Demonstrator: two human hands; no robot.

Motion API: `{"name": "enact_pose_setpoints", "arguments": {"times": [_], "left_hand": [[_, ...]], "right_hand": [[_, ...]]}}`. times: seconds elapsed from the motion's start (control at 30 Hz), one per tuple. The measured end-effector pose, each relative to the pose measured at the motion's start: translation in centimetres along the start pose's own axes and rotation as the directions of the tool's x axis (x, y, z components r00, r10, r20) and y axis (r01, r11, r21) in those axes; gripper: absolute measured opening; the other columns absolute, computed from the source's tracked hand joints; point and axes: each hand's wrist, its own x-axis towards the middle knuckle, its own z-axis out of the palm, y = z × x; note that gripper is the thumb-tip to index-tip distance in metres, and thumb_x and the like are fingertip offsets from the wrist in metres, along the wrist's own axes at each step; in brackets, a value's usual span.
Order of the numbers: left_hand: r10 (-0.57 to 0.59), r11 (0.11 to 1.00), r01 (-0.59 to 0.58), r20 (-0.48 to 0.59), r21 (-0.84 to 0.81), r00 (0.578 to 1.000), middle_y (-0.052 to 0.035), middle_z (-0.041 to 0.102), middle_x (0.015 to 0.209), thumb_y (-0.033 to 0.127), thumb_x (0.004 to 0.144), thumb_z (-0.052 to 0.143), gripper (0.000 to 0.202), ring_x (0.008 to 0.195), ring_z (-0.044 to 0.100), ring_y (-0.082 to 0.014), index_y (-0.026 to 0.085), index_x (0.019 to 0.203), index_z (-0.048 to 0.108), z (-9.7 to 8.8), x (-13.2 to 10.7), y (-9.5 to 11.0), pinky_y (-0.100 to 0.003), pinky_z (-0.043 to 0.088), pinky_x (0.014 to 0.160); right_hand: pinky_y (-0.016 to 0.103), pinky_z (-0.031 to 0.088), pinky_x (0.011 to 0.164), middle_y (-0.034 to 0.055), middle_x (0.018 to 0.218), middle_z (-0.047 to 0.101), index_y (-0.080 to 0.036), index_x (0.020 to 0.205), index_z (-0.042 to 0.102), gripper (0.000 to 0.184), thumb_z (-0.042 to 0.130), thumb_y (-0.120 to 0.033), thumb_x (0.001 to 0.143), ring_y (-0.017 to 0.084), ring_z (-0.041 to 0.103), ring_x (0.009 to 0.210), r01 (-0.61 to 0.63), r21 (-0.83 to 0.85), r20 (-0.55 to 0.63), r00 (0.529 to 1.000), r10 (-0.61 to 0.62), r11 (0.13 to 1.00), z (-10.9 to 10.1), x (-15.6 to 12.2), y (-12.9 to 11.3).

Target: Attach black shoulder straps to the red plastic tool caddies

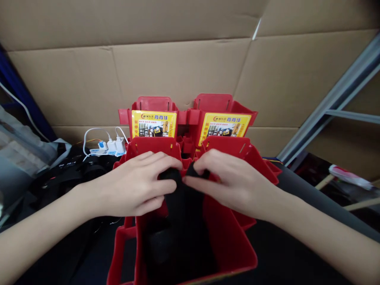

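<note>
My left hand point(142, 180) is closed on a black strap point(173, 198) above the nearest red plastic box point(234, 241). Close beside it, my right hand point(227, 178) pinches another part of black strap point(192, 170), thumb and fingers together. Black material runs down from both hands into the box, where its shape is lost in shadow. Whether the two held parts are one strap I cannot tell. Behind the hands stand more red boxes, one at the back left point(152, 103) and one at the back right point(212, 102), with yellow labels on their fronts.
A white power strip point(111, 147) with plugs and cables lies at the left. Black straps point(89, 168) are heaped near it. Cardboard point(178, 71) covers the wall behind. A grey metal frame point(329, 103) slants along the right, with wooden handles point(325, 181) beyond it.
</note>
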Motion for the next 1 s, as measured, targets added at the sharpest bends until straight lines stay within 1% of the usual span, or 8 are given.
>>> {"name": "enact_pose_setpoints", "arguments": {"times": [0.13, 0.3, 0.5, 0.57, 0.67, 0.73, 0.87, 1.0], "left_hand": [[0.046, 0.998, -0.048, 0.071, 0.027, 0.996, -0.0076, 0.049, 0.127, 0.017, 0.082, 0.046, 0.011, 0.113, 0.043, -0.0255, 0.019, 0.085, 0.056, -0.6, -0.4, 0.5, -0.041, 0.037, 0.094], [-0.001, 0.992, 0.006, 0.037, -0.123, 0.999, -0.0015, 0.059, 0.115, 0.019, 0.086, 0.046, 0.015, 0.113, 0.046, -0.0187, 0.020, 0.097, 0.057, -1.0, -0.4, 0.7, -0.033, 0.036, 0.098], [-0.212, 0.924, 0.135, -0.186, -0.357, 0.959, -0.0050, 0.059, 0.116, 0.013, 0.087, 0.043, 0.025, 0.108, 0.053, -0.0153, 0.018, 0.108, 0.056, -0.4, 2.0, -0.9, -0.029, 0.041, 0.094], [-0.220, 0.889, 0.151, -0.114, -0.431, 0.969, -0.0045, 0.062, 0.109, 0.012, 0.082, 0.047, 0.027, 0.101, 0.056, -0.0168, 0.018, 0.107, 0.057, -0.1, 3.6, -1.9, -0.031, 0.042, 0.090], [-0.114, 0.809, 0.149, 0.097, -0.569, 0.989, 0.0006, 0.061, 0.075, 0.009, 0.075, 0.048, 0.014, 0.070, 0.055, -0.0126, 0.014, 0.081, 0.060, 0.5, 5.6, -3.2, -0.024, 0.043, 0.062], [-0.074, 0.751, 0.149, 0.142, -0.643, 0.987, 0.0041, 0.049, 0.058, 0.008, 0.072, 0.047, 0.011, 0.055, 0.045, -0.0085, 0.013, 0.065, 0.054, 1.2, 6.5, -3.8, -0.021, 0.035, 0.049], [-0.087, 0.697, 0.096, 0.049, -0.711, 0.995, 0.0051, 0.046, 0.061, 0.002, 0.065, 0.047, 0.012, 0.059, 0.043, -0.0069, 0.013, 0.064, 0.050, 2.5, 7.0, -4.2, -0.019, 0.034, 0.053], [-0.245, 0.678, 0.130, -0.056, -0.724, 0.968, 0.0034, 0.051, 0.064, 0.005, 0.068, 0.052, 0.010, 0.059, 0.046, -0.0066, 0.013, 0.064, 0.049, 3.0, 6.9, -4.2, -0.019, 0.037, 0.054]], "right_hand": [[0.027, 0.048, 0.064, 0.0030, 0.076, 0.061, -0.017, 0.083, 0.062, 0.018, 0.045, -0.015, 0.089, 0.013, 0.055, 0.073, 0.328, -0.200, 0.048, 0.944, -0.325, 0.923, -0.1, -0.5, -0.6], [0.026, 0.051, 0.066, 0.0022, 0.074, 0.063, -0.019, 0.088, 0.064, 0.024, 0.041, -0.013, 0.090, 0.014, 0.059, 0.077, 0.388, -0.221, 0.038, 0.920, -0.389, 0.895, -0.2, -1.0, -0.6], [0.020, 0.050, 0.063, 0.0031, 0.086, 0.063, -0.026, 0.095, 0.065, 0.023, 0.048, -0.013, 0.086, 0.010, 0.060, 0.073, 0.106, -0.038, -0.287, 0.951, -0.112, 0.994, 0.0, -1.3, -0.4], [0.021, 0.050, 0.066, 0.0026, 0.086, 0.062, -0.028, 0.094, 0.066, 0.027, 0.047, -0.011, 0.085, 0.010, 0.061, 0.075, -0.018, 0.053, -0.330, 0.943, 0.034, 0.998, -0.4, -0.8, -0.5], [0.024, 0.051, 0.070, 0.0023, 0.085, 0.061, -0.028, 0.090, 0.068, 0.027, 0.049, -0.010, 0.083, 0.012, 0.061, 0.079, -0.104, 0.149, -0.344, 0.927, 0.150, 0.983, -0.7, 0.2, -0.5], [0.026, 0.051, 0.070, 0.0026, 0.085, 0.061, -0.027, 0.089, 0.068, 0.025, 0.050, -0.010, 0.082, 0.012, 0.061, 0.079, -0.077, 0.177, -0.332, 0.934, 0.133, 0.981, -0.5, 0.5, -0.4], [0.027, 0.052, 0.073, 0.0045, 0.088, 0.060, -0.023, 0.093, 0.066, 0.028, 0.050, -0.003, 0.080, 0.013, 0.059, 0.083, 0.026, 0.250, -0.298, 0.953, 0.051, 0.968, 0.2, 0.4, -0.2], [0.030, 0.052, 0.072, 0.0040, 0.079, 0.057, -0.021, 0.095, 0.064, 0.031, 0.053, 0.001, 0.076, 0.014, 0.057, 0.080, 0.072, 0.264, -0.304, 0.953, 0.012, 0.962, 0.4, -0.3, -0.4]]}}
